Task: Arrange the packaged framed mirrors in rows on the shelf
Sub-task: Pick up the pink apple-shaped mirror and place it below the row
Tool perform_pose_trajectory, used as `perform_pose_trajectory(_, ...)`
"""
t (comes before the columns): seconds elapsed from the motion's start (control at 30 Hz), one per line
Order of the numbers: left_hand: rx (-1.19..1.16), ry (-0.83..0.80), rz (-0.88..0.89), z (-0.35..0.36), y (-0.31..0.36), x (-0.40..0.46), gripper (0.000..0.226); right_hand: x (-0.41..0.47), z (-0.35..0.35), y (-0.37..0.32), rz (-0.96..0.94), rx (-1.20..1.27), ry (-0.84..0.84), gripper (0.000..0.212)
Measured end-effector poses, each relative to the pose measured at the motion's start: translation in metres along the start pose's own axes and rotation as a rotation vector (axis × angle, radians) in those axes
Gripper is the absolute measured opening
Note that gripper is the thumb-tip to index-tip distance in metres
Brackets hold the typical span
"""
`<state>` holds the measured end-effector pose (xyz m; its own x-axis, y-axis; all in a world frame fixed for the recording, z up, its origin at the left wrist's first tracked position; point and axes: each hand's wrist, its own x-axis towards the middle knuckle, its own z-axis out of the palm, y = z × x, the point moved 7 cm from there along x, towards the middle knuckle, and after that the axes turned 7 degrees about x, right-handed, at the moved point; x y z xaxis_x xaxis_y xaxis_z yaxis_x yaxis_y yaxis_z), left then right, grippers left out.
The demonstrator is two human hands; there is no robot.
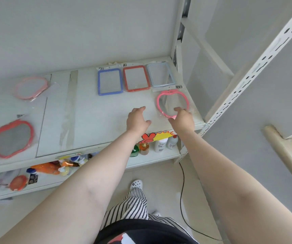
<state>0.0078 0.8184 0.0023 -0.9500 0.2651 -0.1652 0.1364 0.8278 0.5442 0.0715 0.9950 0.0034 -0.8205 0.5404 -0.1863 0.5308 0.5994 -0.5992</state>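
Note:
Three rectangular packaged mirrors lie in a row at the back right of the white shelf (88, 120): a blue-framed one (110, 81), a red-framed one (136, 78) and a pale grey-blue one (160, 74). In front of the grey-blue one lies a pink apple-shaped mirror (172, 103). My right hand (183, 120) rests on its near edge, fingers on the frame. My left hand (137, 120) hovers just left of it, fingers spread, holding nothing. On the shelf's left lie a pale pink apple-shaped mirror (31, 88) and a red apple-shaped mirror (12, 139).
A white slotted upright (247, 76) stands at the shelf's right corner. The lower shelf (150, 159) holds bottles (161, 144) and colourful packaged goods (53, 167). A black cable (182, 191) runs across the floor.

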Motion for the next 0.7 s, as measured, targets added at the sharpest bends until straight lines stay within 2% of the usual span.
perform_pose_trajectory(0.2, 0.055, -0.005, 0.028, -0.026, -0.033, -0.033, 0.067, -0.046, 0.031, -0.036, -0.116, 0.019, -0.106, 0.052)
perform_pose_trajectory(0.4, 0.077, -0.006, 0.055, -0.05, -0.072, -0.06, 0.067, -0.089, 0.057, -0.067, -0.173, -0.024, -0.141, 0.052)
perform_pose_trajectory(0.53, 0.093, 0.02, 0.047, -0.083, -0.135, -0.087, 0.064, -0.13, 0.095, -0.106, -0.219, -0.04, -0.152, 0.048)
perform_pose_trajectory(0.7, 0.081, 0.084, -0.025, -0.144, -0.254, -0.133, 0.061, -0.195, 0.175, -0.168, -0.262, 0.019, -0.199, 0.043)
